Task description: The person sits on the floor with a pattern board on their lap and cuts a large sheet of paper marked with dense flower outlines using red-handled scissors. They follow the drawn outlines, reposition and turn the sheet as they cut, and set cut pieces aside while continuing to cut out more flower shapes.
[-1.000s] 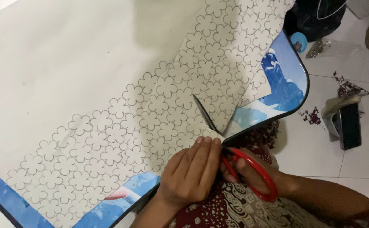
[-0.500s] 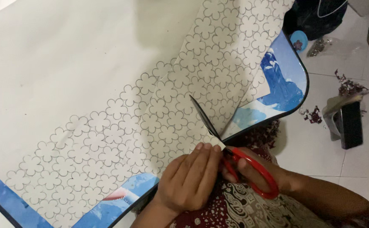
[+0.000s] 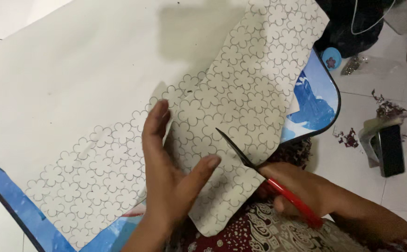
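The right hand (image 3: 301, 189) is clenched on the red handles of the scissors (image 3: 259, 175), whose dark blades lie over the sheet (image 3: 241, 93) of drawn flower outlines spread on the blue-edged table (image 3: 322, 109). The left hand (image 3: 166, 172) grasps nothing; it lies flat and open on the sheet, thumb stretched toward the blades. That thumb is the worry: it sits just beside the blade tip, and a closing snip could nick it. The cut strip near the person's lap looks loose, so it may shift and pull the cut off the drawn line, though the blades' opening is hard to judge here. Half a second ago the left hand was curled close to the handles; now it has spread out further up the sheet.
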`<move>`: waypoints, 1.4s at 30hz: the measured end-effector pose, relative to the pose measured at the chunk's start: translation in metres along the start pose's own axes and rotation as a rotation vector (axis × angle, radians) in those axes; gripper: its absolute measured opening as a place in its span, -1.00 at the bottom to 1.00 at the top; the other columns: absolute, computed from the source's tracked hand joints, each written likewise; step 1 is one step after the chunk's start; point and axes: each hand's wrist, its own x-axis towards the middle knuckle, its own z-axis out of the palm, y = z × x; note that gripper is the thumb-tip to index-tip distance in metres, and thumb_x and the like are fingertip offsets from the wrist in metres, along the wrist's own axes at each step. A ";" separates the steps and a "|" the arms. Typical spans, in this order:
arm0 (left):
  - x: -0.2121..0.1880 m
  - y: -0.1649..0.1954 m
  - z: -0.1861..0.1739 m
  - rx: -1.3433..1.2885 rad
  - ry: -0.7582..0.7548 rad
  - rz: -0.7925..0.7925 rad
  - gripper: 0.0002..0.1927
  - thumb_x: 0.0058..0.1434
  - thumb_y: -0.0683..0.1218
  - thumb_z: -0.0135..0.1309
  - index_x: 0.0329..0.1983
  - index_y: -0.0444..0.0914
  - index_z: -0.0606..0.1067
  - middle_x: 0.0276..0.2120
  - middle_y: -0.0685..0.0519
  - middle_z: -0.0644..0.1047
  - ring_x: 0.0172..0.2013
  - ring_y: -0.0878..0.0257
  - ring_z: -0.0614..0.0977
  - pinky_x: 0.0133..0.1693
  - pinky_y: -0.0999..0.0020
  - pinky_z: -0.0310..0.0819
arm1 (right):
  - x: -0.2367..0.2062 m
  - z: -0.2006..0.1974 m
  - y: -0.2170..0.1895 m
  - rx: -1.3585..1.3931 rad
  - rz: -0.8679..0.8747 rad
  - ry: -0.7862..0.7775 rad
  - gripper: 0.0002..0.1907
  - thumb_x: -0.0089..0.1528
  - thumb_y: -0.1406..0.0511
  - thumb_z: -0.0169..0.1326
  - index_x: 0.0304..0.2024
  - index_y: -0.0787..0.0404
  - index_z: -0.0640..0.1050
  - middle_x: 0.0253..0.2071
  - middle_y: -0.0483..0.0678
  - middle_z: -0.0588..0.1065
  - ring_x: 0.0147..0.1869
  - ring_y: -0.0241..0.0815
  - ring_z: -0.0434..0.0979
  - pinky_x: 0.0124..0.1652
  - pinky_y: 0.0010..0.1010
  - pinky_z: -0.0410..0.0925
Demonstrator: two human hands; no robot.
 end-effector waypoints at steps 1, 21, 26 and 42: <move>0.008 -0.001 -0.003 -0.122 -0.073 -0.109 0.08 0.03 -0.02 0.40 0.45 -0.42 0.00 0.30 -0.36 0.31 0.30 -0.32 0.38 0.27 -0.16 0.21 | 0.000 -0.002 -0.002 0.037 -0.051 0.003 0.05 0.25 -0.47 -0.37 0.17 0.33 0.36 -0.08 -0.04 0.47 -0.04 -0.16 0.51 -0.13 -0.31 0.38; 0.076 -0.012 0.006 -0.242 -0.468 -0.489 0.00 0.03 -0.11 0.36 0.48 -0.26 0.09 0.13 -0.15 0.53 0.11 0.12 0.64 0.07 0.17 0.51 | 0.007 -0.018 -0.002 0.448 0.085 0.029 -0.13 0.19 -0.46 -0.20 -0.32 0.21 0.44 -0.41 -0.15 0.40 -0.34 -0.29 0.40 -0.30 -0.50 0.34; 0.084 -0.017 0.002 -0.350 -0.439 -0.568 -0.05 0.00 -0.09 0.35 0.42 -0.31 0.15 0.08 -0.13 0.59 0.05 0.13 0.69 0.02 0.22 0.61 | 0.015 -0.023 -0.016 0.441 0.126 0.096 -0.13 0.19 -0.43 -0.19 -0.21 0.25 0.45 -0.39 -0.12 0.40 -0.33 -0.25 0.38 -0.28 -0.44 0.33; 0.070 -0.030 -0.005 -0.423 -0.492 -0.558 -0.05 -0.02 -0.08 0.39 0.38 -0.36 0.17 0.08 -0.15 0.59 0.07 0.12 0.68 0.08 0.22 0.62 | 0.012 0.003 -0.020 0.472 0.267 0.143 0.17 -0.02 -0.55 -0.20 0.06 0.30 0.50 -0.42 -0.15 0.42 -0.39 -0.31 0.38 -0.40 -0.46 0.31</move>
